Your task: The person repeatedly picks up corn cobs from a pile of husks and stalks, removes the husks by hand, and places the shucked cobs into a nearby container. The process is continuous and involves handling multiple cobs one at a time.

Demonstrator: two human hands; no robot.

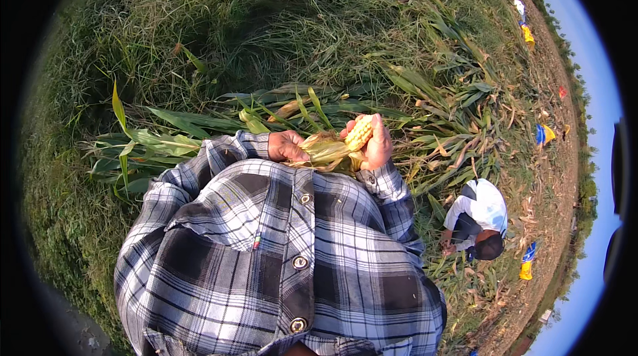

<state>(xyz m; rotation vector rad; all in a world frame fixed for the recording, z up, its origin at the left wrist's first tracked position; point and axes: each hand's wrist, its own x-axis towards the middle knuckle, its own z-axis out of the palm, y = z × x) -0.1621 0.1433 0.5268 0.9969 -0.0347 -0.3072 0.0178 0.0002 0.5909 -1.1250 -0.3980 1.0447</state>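
A yellow corn cob point(360, 133) with its kernels bare shows between my hands, at the waist of my plaid shirt. My right hand point(380, 146) is wrapped around the cob, fingers behind it and thumb along its side. Pale green-yellow husk leaves point(326, 152) hang peeled back from the cob's lower end, towards the left. My left hand point(289, 147) grips these husks at their far end; its fingertips are partly hidden by the leaves. Just beyond my hands lie cut corn stalks point(199, 121) with long green leaves.
Tangled grass point(239, 32) covers the ground ahead. A heap of corn leaves point(458, 141) lies to the right. Further right a person point(481, 216) in a white top crouches low. Several yellow-and-blue sacks point(546, 134) stand along the field beyond.
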